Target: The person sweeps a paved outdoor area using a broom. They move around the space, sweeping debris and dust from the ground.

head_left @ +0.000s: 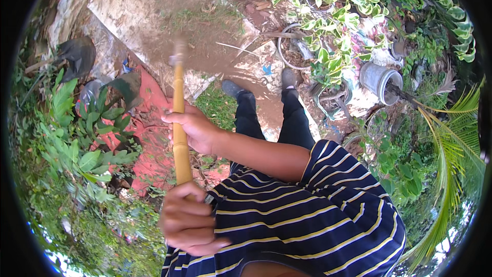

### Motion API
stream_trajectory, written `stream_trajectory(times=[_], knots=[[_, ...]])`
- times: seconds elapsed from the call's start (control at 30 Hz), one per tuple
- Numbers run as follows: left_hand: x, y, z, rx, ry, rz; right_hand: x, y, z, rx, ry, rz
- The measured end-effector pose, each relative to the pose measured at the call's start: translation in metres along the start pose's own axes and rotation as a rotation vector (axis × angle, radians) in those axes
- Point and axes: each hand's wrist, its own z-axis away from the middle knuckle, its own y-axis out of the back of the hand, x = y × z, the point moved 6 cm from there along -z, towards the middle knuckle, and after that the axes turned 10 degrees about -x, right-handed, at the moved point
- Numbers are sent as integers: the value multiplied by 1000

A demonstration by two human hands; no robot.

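A yellow bamboo handle runs up from my body towards the ground ahead. My left hand is wrapped around its near end, in front of my striped shirt. Further along, my right hand grips the handle, with the thumb across it and the arm reaching over from the right. The handle's far end has a pale fitting and is motion-blurred, so the tool's head cannot be made out. Beyond it lies a soil-covered sheet with some grass on it.
My shoes stand on dirt and worn sheeting. Red sheeting and leafy plants are at left. On the right are a metal ring, a variegated shrub, a tipped white bucket and palm fronds.
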Motion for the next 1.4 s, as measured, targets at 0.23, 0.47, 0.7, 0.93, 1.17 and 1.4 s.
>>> stream_trajectory(times=[0.23, 0.47, 0.7, 0.93, 1.17, 1.4], knots=[[-73, 49, 84, 465, 212, 389, 11, 94, 18, 600, 169, 50], [-109, 37, 90, 633, 388, -9, 14, 137, -80, 418, 76, 100], [-29, 13, 43, 50, 210, -206, 15, 16, -84, -86, -97, 151], [-11, 81, 89, 424, -41, 125, 15, 7, -48, 303, 70, 137], [-127, 26, 117, 711, 480, 199, -15, 189, -70, 525, 179, 229], [-63, 48, 62, 466, 409, -386, -53, 2, -157, -18, -62, 468]])
